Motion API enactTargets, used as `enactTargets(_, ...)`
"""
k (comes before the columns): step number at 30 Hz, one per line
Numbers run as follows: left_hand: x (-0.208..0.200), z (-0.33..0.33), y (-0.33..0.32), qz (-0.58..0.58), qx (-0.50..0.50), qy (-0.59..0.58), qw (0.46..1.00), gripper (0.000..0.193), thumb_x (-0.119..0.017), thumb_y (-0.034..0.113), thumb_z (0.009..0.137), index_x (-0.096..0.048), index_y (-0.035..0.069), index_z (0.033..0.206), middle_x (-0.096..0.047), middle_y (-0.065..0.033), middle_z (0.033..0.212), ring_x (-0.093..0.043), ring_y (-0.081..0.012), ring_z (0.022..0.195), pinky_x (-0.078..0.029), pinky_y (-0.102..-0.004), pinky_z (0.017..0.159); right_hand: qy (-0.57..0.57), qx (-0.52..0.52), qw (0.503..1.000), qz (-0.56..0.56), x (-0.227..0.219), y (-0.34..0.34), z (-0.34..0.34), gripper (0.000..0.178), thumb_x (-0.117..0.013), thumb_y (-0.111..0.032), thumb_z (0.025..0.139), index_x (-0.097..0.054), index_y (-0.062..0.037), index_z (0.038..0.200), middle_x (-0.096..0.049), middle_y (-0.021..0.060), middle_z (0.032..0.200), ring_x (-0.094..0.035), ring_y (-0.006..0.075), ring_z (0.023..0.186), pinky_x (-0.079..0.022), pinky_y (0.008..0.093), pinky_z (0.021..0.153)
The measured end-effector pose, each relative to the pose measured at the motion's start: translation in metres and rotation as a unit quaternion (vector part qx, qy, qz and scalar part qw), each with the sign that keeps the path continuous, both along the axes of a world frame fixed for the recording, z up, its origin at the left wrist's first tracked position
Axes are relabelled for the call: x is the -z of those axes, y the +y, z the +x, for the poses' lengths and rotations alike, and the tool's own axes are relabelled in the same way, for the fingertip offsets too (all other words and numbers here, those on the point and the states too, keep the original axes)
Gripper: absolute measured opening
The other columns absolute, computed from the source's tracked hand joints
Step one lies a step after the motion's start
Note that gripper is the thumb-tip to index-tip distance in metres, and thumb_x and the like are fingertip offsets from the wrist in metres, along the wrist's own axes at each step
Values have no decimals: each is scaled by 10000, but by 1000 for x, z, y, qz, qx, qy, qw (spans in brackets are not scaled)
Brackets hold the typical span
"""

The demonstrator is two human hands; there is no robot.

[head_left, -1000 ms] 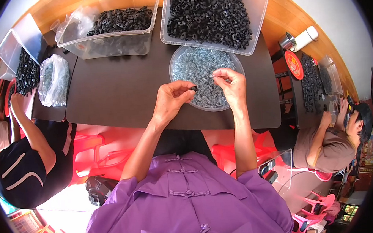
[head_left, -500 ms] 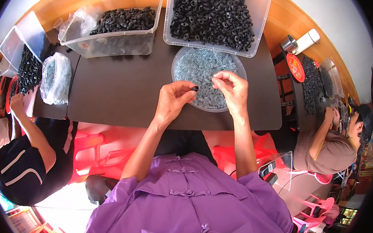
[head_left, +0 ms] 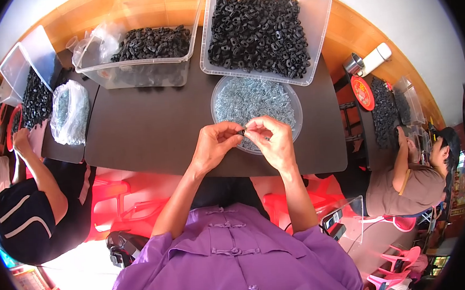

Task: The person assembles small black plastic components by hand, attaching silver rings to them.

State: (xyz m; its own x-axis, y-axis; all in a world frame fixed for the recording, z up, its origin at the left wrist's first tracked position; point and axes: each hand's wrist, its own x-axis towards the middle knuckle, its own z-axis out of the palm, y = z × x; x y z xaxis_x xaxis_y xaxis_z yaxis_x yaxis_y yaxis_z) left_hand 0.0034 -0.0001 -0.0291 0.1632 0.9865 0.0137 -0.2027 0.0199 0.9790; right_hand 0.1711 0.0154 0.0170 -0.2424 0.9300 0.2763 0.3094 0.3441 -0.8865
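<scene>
A small black plastic part (head_left: 241, 132) is pinched between the thumb and fingers of my left hand (head_left: 215, 145). My right hand (head_left: 270, 142) meets it there, its fingertips closed against the part; whether they hold a second small piece is too small to make out. Both hands are over the near edge of a round clear tray (head_left: 299, 120) filled with small shiny metal pieces that look like springs (head_left: 251, 101). Just beyond it stands a clear plastic bin (head_left: 318, 18) heaped with black plastic parts (head_left: 259, 32).
A second clear bin (head_left: 147, 75) holds black parts and a plastic bag. To the left lie a bag of metal pieces (head_left: 70, 114) and a black heap (head_left: 36, 97). Co-workers sit left (head_left: 34, 207) and right (head_left: 408, 186). A red plate (head_left: 362, 93) is on the right-hand table.
My right hand has moved left and down from above the tray to meet my left hand at the black part. Both hands now touch at the fingertips.
</scene>
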Motion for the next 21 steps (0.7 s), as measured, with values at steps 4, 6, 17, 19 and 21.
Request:
enactTargets(4, -1, 2, 0, -11, 3, -13, 1000, 161, -636, -4, 854, -639, -34, 1012, -657, -34, 863, -600, -72, 776, -503, -218, 710, -17, -13, 999, 24, 2, -5, 0, 114, -693, 54, 781, -666, 15, 884, -647, 78, 848, -646, 137, 765, -529, 242, 681)
enactTargets(6, -1, 3, 0, -14, -3, -19, 1000, 147, -635, -2, 853, -642, -36, 996, -653, -27, 842, -601, -67, 768, -508, -218, 700, -27, -32, 999, 29, -2, -3, 2, 123, -683, 49, 785, -681, 12, 902, -647, 87, 849, -647, 157, 766, -531, 251, 674)
enactTargets(17, 6, 6, 2, -11, -11, -34, 999, 133, -618, 4, 861, -638, -25, 989, -645, -20, 826, -599, -65, 753, -505, -220, 696, -224, 242, 932, 153, 12, 118, 74, 130, -695, -121, 777, -688, -57, 890, -598, 88, 809, -614, 280, 784, -488, 395, 692)
enactTargets(19, 5, 4, 1, -9, -14, -26, 1000, 135, -622, 8, 858, -639, -26, 988, -646, -21, 826, -599, -65, 749, -505, -219, 693, -327, 216, 900, 190, 2, 120, 65, 187, -711, -151, 769, -681, -66, 933, -574, 86, 887, -589, 275, 884, -493, 410, 727)
enactTargets(21, 5, 3, 1, -7, -17, -18, 1000, 138, -626, 11, 855, -639, -28, 986, -646, -21, 826, -598, -65, 746, -505, -218, 691, -364, 192, 890, 198, 0, 121, 58, 235, -717, -164, 767, -661, -54, 967, -539, 86, 920, -561, 278, 921, -499, 411, 738)
